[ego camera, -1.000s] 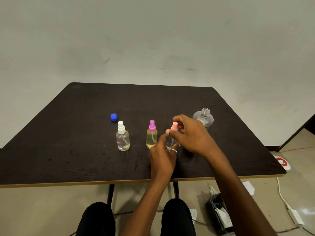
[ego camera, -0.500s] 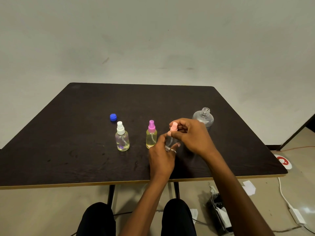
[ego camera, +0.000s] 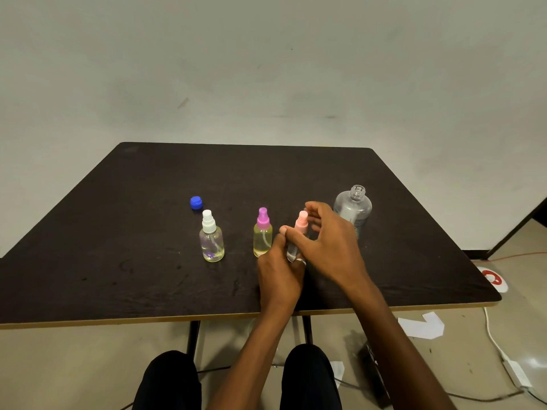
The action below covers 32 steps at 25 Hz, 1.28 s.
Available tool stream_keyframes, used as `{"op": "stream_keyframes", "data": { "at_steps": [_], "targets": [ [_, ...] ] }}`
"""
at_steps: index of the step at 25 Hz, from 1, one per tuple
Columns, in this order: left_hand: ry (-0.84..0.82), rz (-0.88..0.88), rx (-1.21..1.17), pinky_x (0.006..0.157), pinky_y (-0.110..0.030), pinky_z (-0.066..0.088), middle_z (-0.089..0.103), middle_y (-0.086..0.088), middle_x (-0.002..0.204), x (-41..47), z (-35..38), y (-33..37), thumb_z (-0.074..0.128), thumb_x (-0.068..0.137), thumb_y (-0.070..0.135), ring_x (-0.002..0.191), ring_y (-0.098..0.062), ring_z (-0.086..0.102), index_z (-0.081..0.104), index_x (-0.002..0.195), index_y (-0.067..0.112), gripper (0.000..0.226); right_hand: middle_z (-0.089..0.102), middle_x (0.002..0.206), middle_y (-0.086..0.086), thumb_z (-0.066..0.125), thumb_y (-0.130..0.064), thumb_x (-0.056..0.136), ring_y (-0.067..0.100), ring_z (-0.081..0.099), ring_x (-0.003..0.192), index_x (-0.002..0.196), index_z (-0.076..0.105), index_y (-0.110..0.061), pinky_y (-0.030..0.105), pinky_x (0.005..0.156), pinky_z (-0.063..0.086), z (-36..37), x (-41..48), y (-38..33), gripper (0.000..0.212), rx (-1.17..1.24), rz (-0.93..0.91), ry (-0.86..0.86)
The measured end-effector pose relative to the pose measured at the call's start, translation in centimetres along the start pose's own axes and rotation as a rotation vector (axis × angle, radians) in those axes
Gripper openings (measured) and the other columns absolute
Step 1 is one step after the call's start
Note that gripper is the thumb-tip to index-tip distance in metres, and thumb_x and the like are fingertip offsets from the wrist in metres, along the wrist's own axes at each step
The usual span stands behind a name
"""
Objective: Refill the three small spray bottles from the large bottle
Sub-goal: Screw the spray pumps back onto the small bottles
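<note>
Head view: the left hand (ego camera: 279, 270) is wrapped around the clear body of the pink-capped spray bottle (ego camera: 302, 222), holding it upright on the dark table (ego camera: 118, 261). A ring shows on one finger. The right hand (ego camera: 328, 244) arches over the same bottle, thumb crossing in front of the neck and fingers curved behind the pink cap. Whether they actually pinch the cap cannot be told.

Just left of the grip, almost touching the left knuckles, stands the purple-capped spray bottle (ego camera: 262, 238), holding yellowish liquid. Further left is the white-capped spray bottle (ego camera: 211, 242), and beyond it, farther from the person, lies a blue cap (ego camera: 196, 202). Right of the grip, behind the right hand, stands the large bottle (ego camera: 353, 207), uncapped.
</note>
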<state>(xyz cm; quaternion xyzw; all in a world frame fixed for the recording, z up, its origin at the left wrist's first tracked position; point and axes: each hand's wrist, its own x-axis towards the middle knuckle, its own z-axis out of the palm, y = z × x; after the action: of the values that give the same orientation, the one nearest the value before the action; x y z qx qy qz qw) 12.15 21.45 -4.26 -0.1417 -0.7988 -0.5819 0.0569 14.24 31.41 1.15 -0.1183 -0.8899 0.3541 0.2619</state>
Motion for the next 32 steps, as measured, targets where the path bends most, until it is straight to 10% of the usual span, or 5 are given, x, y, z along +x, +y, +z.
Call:
{"op": "stream_keyframes", "data": {
  "at_steps": [8,19,25,32],
  "targets": [
    [-0.026,0.015,-0.048,0.079,-0.032,0.059,0.07,0.0,0.109,-0.1,-0.2,0.3,0.074,0.087,0.016,0.092,-0.013,0.067,0.063,0.124,0.02,0.039,0.067,0.12,-0.007,0.066,-0.019,0.09,0.0,0.061,0.108,0.128,0.058,-0.02,0.022,0.093,0.052,-1.9,1.1,0.0,0.038,0.11,-0.077,-0.222],
    [-0.015,0.012,0.02,0.063,-0.018,0.052,0.061,0.007,0.087,-0.1,-0.1,0.2,0.071,0.088,0.009,0.073,-0.004,0.06,0.062,0.122,0.02,0.037,0.057,0.079,-0.025,0.076,-0.047,0.075,-0.005,0.062,0.074,0.09,0.059,-0.027,0.009,0.062,0.05,0.7,-0.4,-0.2,0.03,0.012,-0.053,0.193],
    [-0.019,0.004,-0.021,0.074,-0.029,0.059,0.068,0.001,0.098,-0.2,-0.4,0.2,0.067,0.089,0.005,0.086,-0.01,0.066,0.063,0.117,0.018,0.031,0.06,0.125,-0.006,0.075,-0.044,0.077,0.008,0.057,0.112,0.132,0.05,-0.02,0.025,0.091,0.051,-0.6,-0.1,0.2,0.066,0.002,-0.039,-0.083],
    [-0.03,0.009,-0.041,0.08,-0.039,0.058,0.07,-0.002,0.107,-0.1,-0.3,0.3,0.073,0.088,0.014,0.093,-0.017,0.067,0.063,0.126,0.02,0.04,0.064,0.125,-0.006,0.062,-0.019,0.091,0.001,0.059,0.112,0.131,0.055,-0.02,0.021,0.095,0.05,-1.8,1.0,0.3,0.04,0.123,-0.068,-0.285]
  ]
}}
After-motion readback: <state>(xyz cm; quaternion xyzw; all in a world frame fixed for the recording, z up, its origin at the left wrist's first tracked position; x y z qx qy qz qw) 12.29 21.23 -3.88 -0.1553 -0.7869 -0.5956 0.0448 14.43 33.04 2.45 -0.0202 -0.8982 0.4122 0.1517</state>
